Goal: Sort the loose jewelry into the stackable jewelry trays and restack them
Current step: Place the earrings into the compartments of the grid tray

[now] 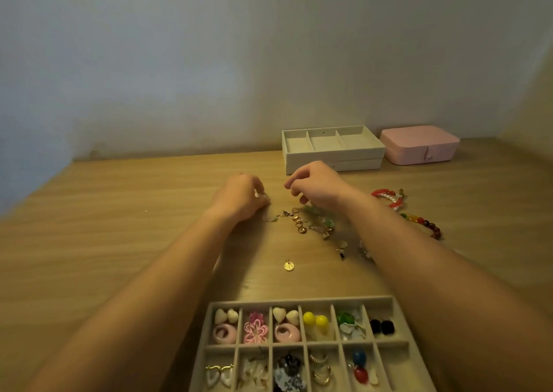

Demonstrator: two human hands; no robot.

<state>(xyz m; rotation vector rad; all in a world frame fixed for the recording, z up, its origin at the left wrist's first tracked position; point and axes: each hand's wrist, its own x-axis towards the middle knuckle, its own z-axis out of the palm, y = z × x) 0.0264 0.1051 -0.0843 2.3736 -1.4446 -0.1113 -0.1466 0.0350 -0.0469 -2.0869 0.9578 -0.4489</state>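
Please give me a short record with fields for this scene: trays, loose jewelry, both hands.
near tray: most compartments hold earrings
stacked trays: far side, top one looks empty
pink box: closed, right of them
loose pile: unsorted, by the hands
gold pendant: lies alone
left hand: fingers curled beside pile, grip unclear
right hand: curled over pile, grip unclear

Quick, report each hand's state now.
Left hand: fingers curled, pinching a small pale piece.
Right hand: fingers curled above the green beads; grip cannot be told.

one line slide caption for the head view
Left hand and right hand reach over loose jewelry on the table, between a part-filled tray and stacked trays.
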